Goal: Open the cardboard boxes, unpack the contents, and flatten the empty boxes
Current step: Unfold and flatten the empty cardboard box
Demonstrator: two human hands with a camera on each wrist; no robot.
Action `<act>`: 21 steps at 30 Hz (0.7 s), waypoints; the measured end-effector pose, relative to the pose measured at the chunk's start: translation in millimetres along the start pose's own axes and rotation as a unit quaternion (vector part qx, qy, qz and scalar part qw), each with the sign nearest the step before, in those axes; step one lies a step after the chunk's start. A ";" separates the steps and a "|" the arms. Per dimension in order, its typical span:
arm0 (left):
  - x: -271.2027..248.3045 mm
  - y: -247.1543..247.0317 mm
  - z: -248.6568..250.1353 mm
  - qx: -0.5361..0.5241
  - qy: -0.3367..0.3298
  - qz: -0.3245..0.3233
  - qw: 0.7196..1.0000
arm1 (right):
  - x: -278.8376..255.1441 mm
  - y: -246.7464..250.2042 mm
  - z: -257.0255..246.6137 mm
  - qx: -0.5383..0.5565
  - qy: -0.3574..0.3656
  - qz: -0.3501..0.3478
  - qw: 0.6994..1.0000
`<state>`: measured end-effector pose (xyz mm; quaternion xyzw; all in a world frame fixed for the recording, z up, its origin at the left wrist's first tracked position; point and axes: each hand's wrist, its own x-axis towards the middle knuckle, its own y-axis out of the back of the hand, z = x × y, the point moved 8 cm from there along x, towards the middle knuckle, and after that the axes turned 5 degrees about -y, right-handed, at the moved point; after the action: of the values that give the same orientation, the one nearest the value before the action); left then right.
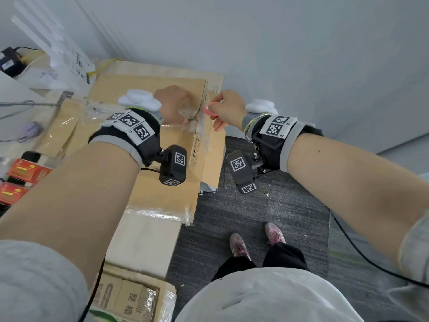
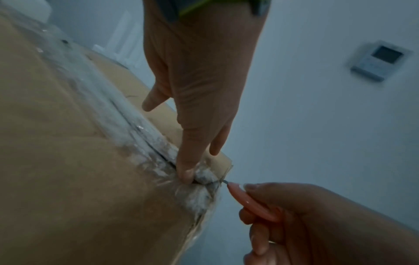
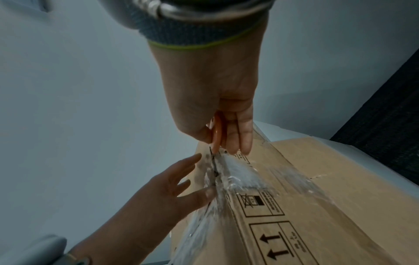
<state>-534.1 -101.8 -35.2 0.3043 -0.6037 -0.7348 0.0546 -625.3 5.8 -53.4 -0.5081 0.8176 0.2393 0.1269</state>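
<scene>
A large cardboard box [image 1: 148, 105] lies on its side on the worktop [image 1: 27, 89] at the left, its taped end reaching toward the grey wall. The left hand [image 1: 173, 105] rests on top of the box near its far right corner, fingers straight and spread, one fingertip [image 2: 184, 174] pressing into the crumpled clear tape [image 2: 199, 179] along the seam; this grip holds nothing. The right hand [image 1: 226, 108] hangs just beside that same corner, its fingers curled round a small pink cutter [image 1: 210, 110] whose thin dark blade [image 2: 224, 182] touches the tape at the box edge. Handling marks and upward arrows [image 3: 275, 245] are printed on the side face of the box. More cardboard boxes [image 1: 137, 296] sit nearer the person, and red packets [image 1: 25, 171] lie at the left edge. A dark grey carpet [image 1: 267, 219] covers the floor, where the person's pink shoes [image 1: 239, 246] stand.
</scene>
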 end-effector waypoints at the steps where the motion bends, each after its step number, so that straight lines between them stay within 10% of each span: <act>1: 3.7 -1.0 1.3 0.003 -0.014 -0.015 1.000 | 1.0 -0.5 0.3 0.002 -0.002 -0.001 1.000; 21: 3.6 -11.2 4.9 0.027 -0.053 -0.009 0.998 | 8.2 -3.8 -0.7 -0.047 -0.010 0.042 0.998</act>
<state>-536.3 -96.3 -46.5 0.2717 -0.6228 -0.7336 0.0069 -625.6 -2.3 -57.6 -0.4766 0.8247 0.2873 0.1009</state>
